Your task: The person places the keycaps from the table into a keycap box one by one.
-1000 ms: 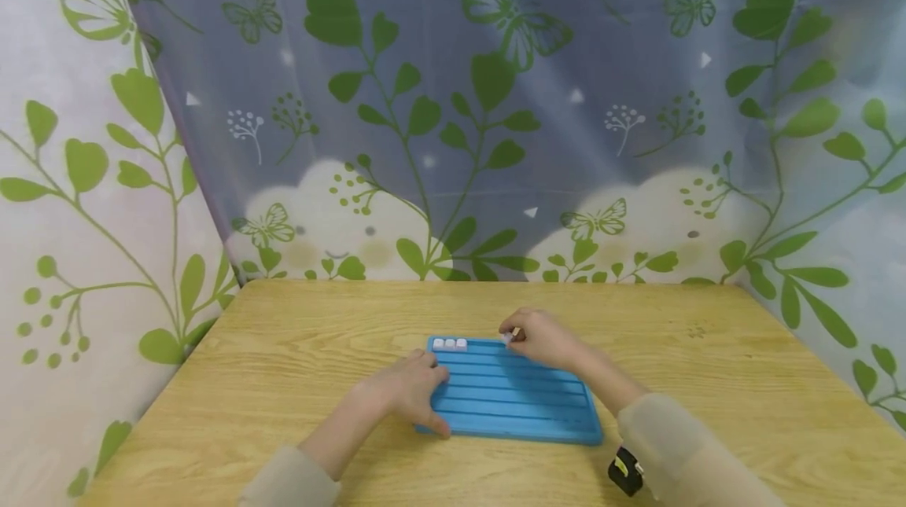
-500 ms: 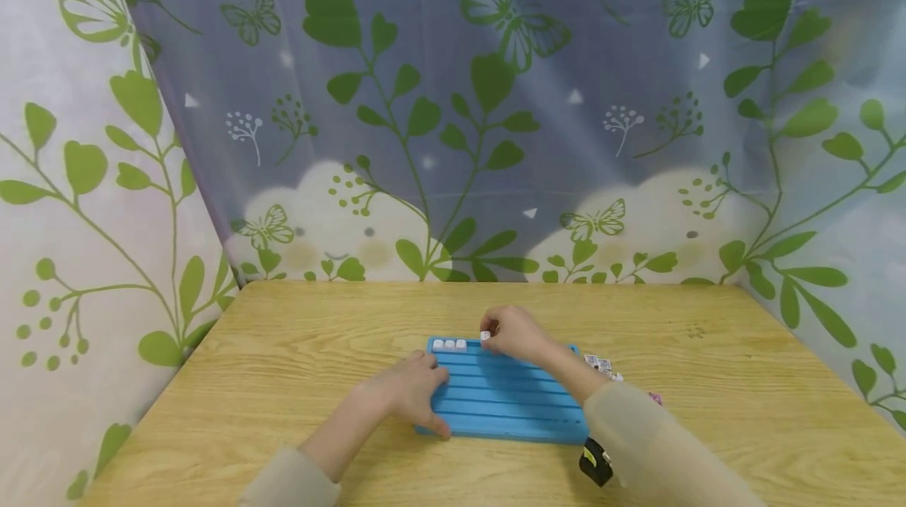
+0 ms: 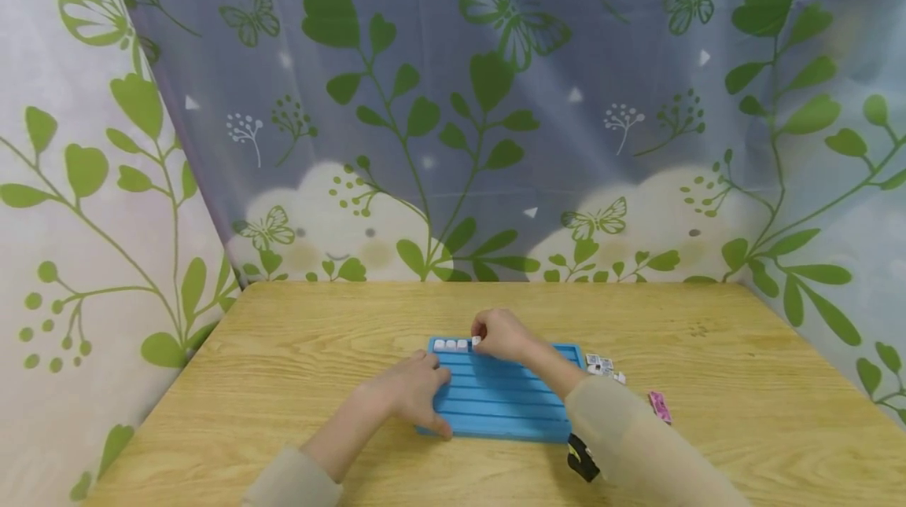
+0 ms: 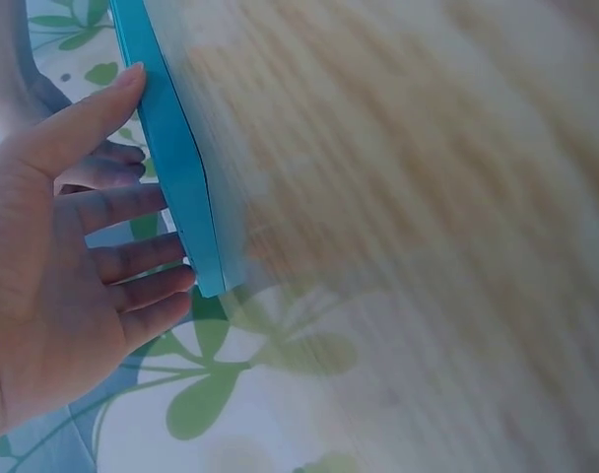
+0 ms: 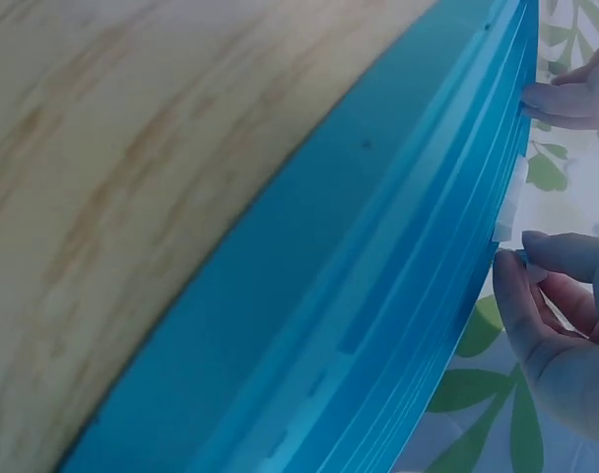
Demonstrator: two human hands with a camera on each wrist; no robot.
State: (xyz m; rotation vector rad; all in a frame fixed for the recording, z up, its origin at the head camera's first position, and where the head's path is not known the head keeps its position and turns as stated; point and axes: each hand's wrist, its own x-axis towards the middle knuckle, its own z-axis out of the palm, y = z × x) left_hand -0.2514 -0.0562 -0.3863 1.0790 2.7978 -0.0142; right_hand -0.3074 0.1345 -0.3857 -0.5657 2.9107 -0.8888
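Observation:
A blue ridged tray [image 3: 506, 395] lies on the wooden table. Three small white blocks [image 3: 451, 345] sit side by side in its top groove at the left end. My right hand [image 3: 504, 336] pinches another white block [image 3: 476, 341] between thumb and fingertips at that groove, a short gap right of the row. Against the tray's left side rests my left hand [image 3: 409, 387]; in the left wrist view its fingers [image 4: 132, 261] are extended and touch the blue edge. From the right wrist, the pinched block is mostly hidden by the fingertips.
Several white pieces [image 3: 602, 366] lie loose beside the tray's right edge. Farther right is a small pink packet-like piece [image 3: 660, 406]. A black device [image 3: 583, 457] is at the right sleeve. A leaf-printed curtain [image 3: 460, 114] stands behind the table [image 3: 340, 314].
My right hand has moved left along the top groove with the white block, nearer the row of three. The arm's shift uncovers the loose pieces at the right. My left hand stays put.

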